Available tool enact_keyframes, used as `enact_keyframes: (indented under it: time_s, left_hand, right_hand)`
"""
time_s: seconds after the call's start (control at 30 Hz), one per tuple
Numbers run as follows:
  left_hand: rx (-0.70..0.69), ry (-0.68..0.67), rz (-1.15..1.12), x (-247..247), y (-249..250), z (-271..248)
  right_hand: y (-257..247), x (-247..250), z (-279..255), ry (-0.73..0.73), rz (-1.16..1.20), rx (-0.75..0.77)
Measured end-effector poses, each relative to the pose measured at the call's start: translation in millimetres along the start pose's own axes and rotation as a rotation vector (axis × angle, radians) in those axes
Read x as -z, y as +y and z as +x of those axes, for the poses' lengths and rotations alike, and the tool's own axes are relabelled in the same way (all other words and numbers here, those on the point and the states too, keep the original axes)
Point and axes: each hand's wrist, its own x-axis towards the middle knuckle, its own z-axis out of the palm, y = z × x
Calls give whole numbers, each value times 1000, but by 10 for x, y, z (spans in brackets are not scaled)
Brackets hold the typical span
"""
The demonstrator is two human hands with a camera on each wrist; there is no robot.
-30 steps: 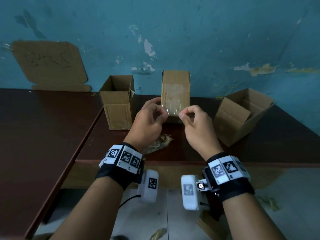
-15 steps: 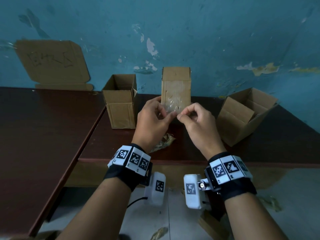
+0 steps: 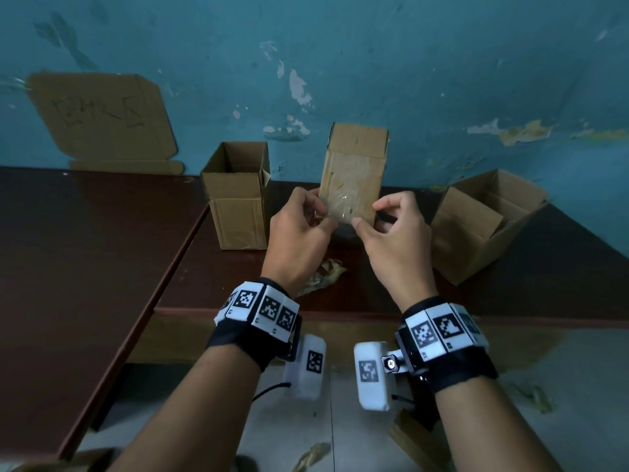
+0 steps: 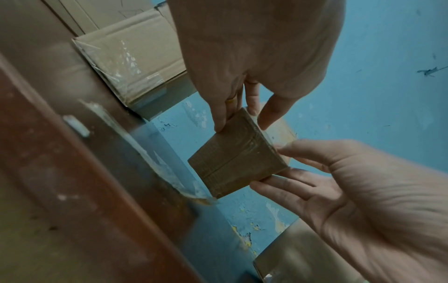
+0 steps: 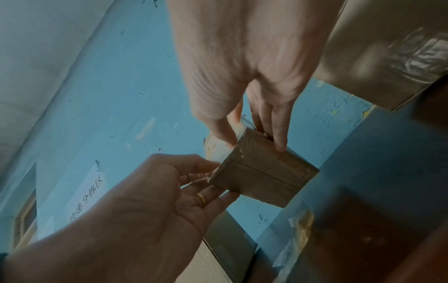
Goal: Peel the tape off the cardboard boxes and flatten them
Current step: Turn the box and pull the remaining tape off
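Two hands held a small cardboard box (image 3: 354, 178) up above the dark brown table (image 3: 85, 253), in front of the blue wall. The left hand (image 3: 299, 238) pinched its lower left edge, where clear tape (image 3: 340, 207) wrinkled over the near face; whether the fingertips had the tape itself or only the cardboard was hard to make out. The right hand (image 3: 394, 240) gripped the lower right corner between thumb and fingers. The wrist views showed the box's closed bottom with its centre seam, both blurred. Left of it an open box (image 3: 236, 195) stood upright, its inside dark. To the right a wider open box (image 3: 483, 223) lay tilted, its contents hidden. A crumpled tape scrap (image 3: 323, 275) lay partly behind the left wrist.
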Motion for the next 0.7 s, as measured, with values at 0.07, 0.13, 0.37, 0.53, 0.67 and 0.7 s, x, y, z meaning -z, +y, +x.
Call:
enact_keyframes:
  time_s: [0.07,0.13,0.37,0.53,0.67,0.7]
  left_hand:
    - [20,-5,-15,-7,-1,-2]
    - [38,-14,-62,-8,0,-6]
    - [-11,-34,26,-53,87,-68]
    - [16,-31,34,-71,84,-78]
    - [30,-13,37,-71,82,-81]
    - [38,-7,33,-77,81,-83]
  right_hand:
    - [3,-1,0,12,4,5]
    - [4,-8,0,23,19,4]
    - [9,28,33,60,80,-14]
    - [44,-1,41,87,79,-18]
    - [23,-1,33,78,132,-39]
    - [17,0,29,73,146,-43]
